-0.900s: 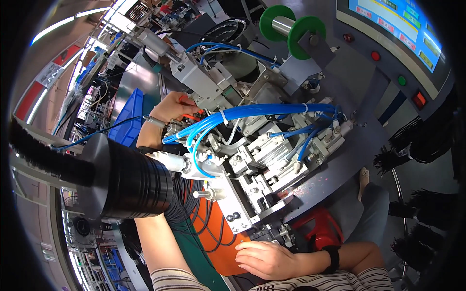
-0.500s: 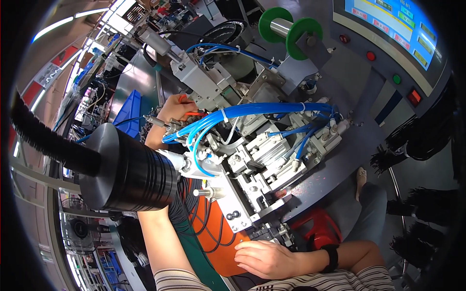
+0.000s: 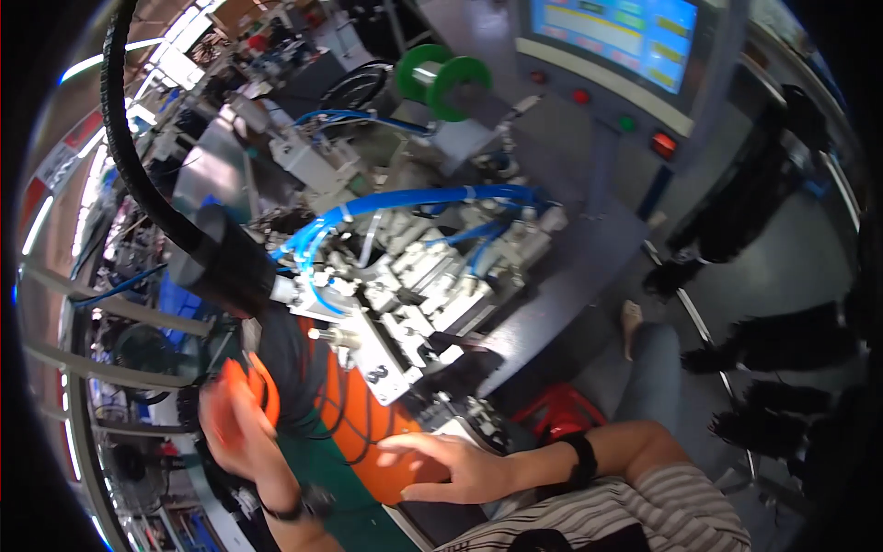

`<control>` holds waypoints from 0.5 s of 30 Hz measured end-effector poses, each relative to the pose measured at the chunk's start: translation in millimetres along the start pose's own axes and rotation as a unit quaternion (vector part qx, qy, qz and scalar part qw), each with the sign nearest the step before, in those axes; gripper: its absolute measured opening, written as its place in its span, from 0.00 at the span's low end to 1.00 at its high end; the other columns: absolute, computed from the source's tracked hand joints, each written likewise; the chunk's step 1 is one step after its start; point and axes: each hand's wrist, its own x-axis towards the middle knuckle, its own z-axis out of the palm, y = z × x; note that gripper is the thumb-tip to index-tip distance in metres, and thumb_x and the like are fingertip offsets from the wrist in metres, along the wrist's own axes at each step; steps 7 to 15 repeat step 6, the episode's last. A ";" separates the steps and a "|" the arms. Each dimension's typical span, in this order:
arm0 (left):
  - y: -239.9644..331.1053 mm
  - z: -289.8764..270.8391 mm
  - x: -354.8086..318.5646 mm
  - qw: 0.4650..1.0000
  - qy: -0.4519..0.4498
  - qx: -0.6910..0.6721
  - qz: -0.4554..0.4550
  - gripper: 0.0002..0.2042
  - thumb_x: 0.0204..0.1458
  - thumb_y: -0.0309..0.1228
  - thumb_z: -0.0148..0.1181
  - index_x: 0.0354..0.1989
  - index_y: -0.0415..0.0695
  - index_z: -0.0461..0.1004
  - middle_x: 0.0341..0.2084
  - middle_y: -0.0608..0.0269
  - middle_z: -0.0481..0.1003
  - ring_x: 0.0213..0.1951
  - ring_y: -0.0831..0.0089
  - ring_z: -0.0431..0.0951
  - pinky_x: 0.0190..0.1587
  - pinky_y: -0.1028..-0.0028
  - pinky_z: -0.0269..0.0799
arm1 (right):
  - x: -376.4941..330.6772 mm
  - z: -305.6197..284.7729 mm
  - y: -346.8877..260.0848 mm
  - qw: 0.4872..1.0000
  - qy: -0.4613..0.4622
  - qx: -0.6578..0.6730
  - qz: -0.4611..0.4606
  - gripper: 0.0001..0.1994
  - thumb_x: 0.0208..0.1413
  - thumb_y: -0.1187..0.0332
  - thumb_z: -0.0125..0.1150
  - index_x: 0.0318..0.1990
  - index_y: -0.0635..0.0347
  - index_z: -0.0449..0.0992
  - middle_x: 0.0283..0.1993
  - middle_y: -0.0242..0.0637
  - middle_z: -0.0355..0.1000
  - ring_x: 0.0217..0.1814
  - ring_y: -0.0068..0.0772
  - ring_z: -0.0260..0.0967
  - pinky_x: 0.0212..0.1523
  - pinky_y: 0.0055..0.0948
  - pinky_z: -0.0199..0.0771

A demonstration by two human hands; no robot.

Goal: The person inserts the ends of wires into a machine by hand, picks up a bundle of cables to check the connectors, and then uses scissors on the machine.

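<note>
My left hand is smeared by motion at the lower left, beside the green mat. It is closed on an orange-handled hand tool; a curved orange handle shows, while its working end cannot be made out. My right hand hovers at or rests on the near edge of the orange board, fingers stretched out and thumb apart, with nothing in it. Just beyond it sits a metal machine fixture with blue air hoses arching over it.
A black cylindrical lamp head on a flexible neck hangs left of the fixture. Dark cables lie across the orange board. A green-flanged wire spool and a lit screen stand farther back. A red stool is beside the table.
My left hand has come back from behind the fixture to the lower left with the orange-handled tool. My right hand has lifted its fingers and spread them. The view has swung right.
</note>
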 end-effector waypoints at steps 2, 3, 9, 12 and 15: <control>3.4 -56.8 -63.3 0.820 -0.238 0.357 0.379 0.04 0.53 0.23 0.59 0.35 0.43 0.78 0.32 0.57 0.75 0.28 0.65 0.75 0.34 0.76 0.72 | -10.6 8.4 -22.0 0.951 -0.070 0.299 0.028 0.26 0.66 0.66 0.59 0.67 0.62 0.59 0.62 0.40 0.68 0.66 0.38 0.65 0.63 0.34 0.66; 28.4 -49.9 -77.4 0.773 -0.311 0.288 0.472 0.05 0.52 0.26 0.61 0.36 0.43 0.79 0.34 0.57 0.77 0.28 0.63 0.76 0.33 0.76 0.72 | -17.4 18.3 -24.9 0.955 -0.065 0.287 0.038 0.26 0.66 0.66 0.59 0.67 0.62 0.59 0.62 0.40 0.68 0.66 0.38 0.65 0.63 0.34 0.66; 27.5 -16.0 -98.8 0.721 -0.397 0.172 0.542 0.18 0.44 0.40 0.70 0.42 0.44 0.82 0.40 0.52 0.81 0.34 0.52 0.82 0.39 0.73 0.77 | -30.0 9.3 -4.7 0.950 -0.066 0.274 0.136 0.35 0.67 0.55 0.57 0.74 0.49 0.46 0.67 0.40 0.62 0.67 0.35 0.64 0.60 0.29 0.69; 27.5 -16.0 -98.8 0.721 -0.397 0.172 0.542 0.18 0.44 0.40 0.70 0.42 0.44 0.82 0.40 0.52 0.81 0.34 0.52 0.82 0.39 0.73 0.77 | -30.0 9.3 -4.7 0.950 -0.066 0.274 0.136 0.35 0.67 0.55 0.57 0.74 0.49 0.46 0.67 0.40 0.62 0.67 0.35 0.64 0.60 0.29 0.69; 27.5 -16.0 -98.8 0.721 -0.397 0.172 0.542 0.18 0.44 0.40 0.70 0.42 0.44 0.82 0.40 0.52 0.81 0.34 0.52 0.82 0.39 0.73 0.77 | -30.0 9.3 -4.7 0.950 -0.066 0.274 0.136 0.35 0.67 0.55 0.57 0.74 0.49 0.46 0.67 0.40 0.62 0.67 0.35 0.64 0.60 0.29 0.69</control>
